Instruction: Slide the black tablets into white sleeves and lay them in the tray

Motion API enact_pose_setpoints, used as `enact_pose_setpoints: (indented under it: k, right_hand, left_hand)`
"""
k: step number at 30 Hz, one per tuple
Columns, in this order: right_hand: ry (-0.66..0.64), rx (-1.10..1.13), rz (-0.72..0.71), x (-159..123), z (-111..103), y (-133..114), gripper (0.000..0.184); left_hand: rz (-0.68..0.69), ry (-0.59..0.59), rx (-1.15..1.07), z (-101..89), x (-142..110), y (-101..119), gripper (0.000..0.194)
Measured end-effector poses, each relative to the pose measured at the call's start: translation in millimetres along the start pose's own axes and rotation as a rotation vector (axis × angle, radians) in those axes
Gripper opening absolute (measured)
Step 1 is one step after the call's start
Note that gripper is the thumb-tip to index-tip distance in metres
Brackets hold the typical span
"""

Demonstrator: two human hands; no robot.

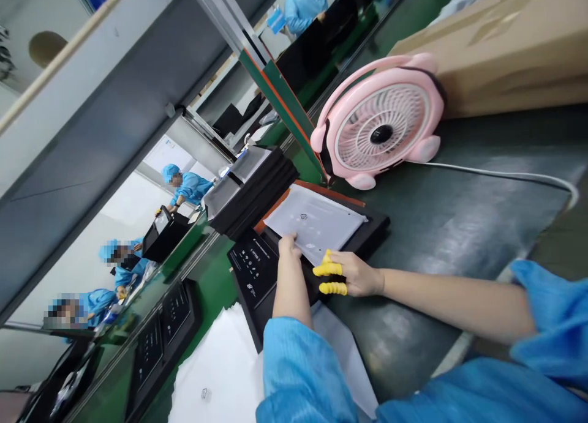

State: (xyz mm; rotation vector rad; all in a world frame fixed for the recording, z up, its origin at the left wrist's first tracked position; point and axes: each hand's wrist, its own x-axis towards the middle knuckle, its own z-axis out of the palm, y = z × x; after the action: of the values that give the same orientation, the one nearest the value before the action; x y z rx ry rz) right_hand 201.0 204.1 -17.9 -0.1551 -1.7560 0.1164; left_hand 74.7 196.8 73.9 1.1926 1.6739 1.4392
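Apparently a factory line: blue-smocked workers (190, 187) along a green conveyor (459, 239).

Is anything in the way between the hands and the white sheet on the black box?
No, nothing visible blocks them. The left hand already touches the thin white sheet, and the right hand, wearing yellow rubber finger cots, sits right at its lower edge. The sheet lies on a flat black box.

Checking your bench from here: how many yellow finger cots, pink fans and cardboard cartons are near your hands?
Yellow finger cots on the right hand: 2
Pink desk fan: 1
Cardboard carton: 1
Total: 4
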Motion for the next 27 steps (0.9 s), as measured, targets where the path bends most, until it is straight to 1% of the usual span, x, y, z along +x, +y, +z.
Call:
enact_pose_setpoints:
  k: [2,3,4,5,6,7,8,10,11,12,13,14,16,17,19,21,24,26,27]
  right_hand:
    - [-0.023,0.004,0.026,-7.5,1.0,3.6,0.025]
    - [-0.023,0.013,0.044,-6.4,0.0,5.3,0.025]
    - [-0.022,0.029,0.063,-4.1,-1.4,6.7,0.025]
    - [-0.019,0.050,0.076,-1.9,-2.6,7.9,0.024]
    - [-0.014,0.069,0.079,-0.5,-3.3,8.9,0.024]
    - [-0.010,0.082,0.078,-0.5,-3.3,9.8,0.024]
    - [-0.009,0.086,0.087,-2.0,-2.7,10.5,0.024]
    - [-0.036,0.080,0.138,-7.8,-0.3,11.0,0.024]
    - [-0.073,0.070,0.186,-10.9,1.0,10.6,0.025]
    - [-0.120,0.052,0.248,-13.3,2.0,9.7,0.026]
    - [-0.171,0.022,0.319,-14.3,2.6,8.6,0.029]
    - [-0.229,-0.018,0.394,-13.3,2.9,7.6,0.032]
    - [-0.360,-0.110,0.515,-3.9,3.2,8.0,0.038]
    - [-0.429,-0.153,0.549,4.7,3.8,10.5,0.041]
    - [-0.571,-0.228,0.558,28.7,7.9,22.4,0.044]
    - [-0.691,-0.301,0.533,58.0,17.3,44.3,0.047]
    - [-0.867,-0.405,0.534,97.9,39.7,89.0,0.055]
    - [-0.953,-0.471,0.565,114.5,55.4,118.1,0.059]
    - [-0.974,-0.498,0.575,119.2,62.4,130.5,0.060]
  left_hand:
    - [0.055,0.009,0.082,1.7,2.8,5.9,0.038]
    - [0.076,0.026,0.118,-1.6,3.6,9.4,0.039]
    - [0.090,0.051,0.147,-8.8,2.7,12.3,0.040]
    - [0.109,0.074,0.191,-20.3,-0.7,14.1,0.040]
    - [0.126,0.088,0.262,-35.5,-7.5,14.3,0.039]
    - [0.132,0.077,0.360,-53.5,-17.8,12.7,0.036]
    - [0.112,0.036,0.479,-72.6,-31.4,9.5,0.030]
    - [-0.014,-0.092,0.715,-107.2,-65.1,-1.6,0.018]
    - [-0.103,-0.139,0.796,-119.6,-82.7,-9.6,0.016]
    - [-0.186,-0.168,0.833,-127.6,-99.3,-19.3,0.015]
    - [-0.238,-0.188,0.838,-131.0,-113.7,-30.7,0.015]
    - [-0.251,-0.213,0.815,-130.1,-125.2,-43.3,0.015]
    - [-0.176,-0.303,0.731,-118.9,-138.7,-68.9,0.017]
    - [-0.111,-0.346,0.691,-110.8,-140.9,-80.1,0.019]
    - [0.013,-0.364,0.644,-94.6,-139.4,-96.8,0.024]
    - [0.081,-0.324,0.622,-83.2,-134.5,-106.2,0.023]
    - [0.120,-0.285,0.638,-76.1,-129.8,-112.7,0.018]
    - [0.132,-0.284,0.698,-74.1,-130.7,-114.0,0.015]
    - [0.132,-0.290,0.732,-72.9,-132.3,-113.7,0.015]
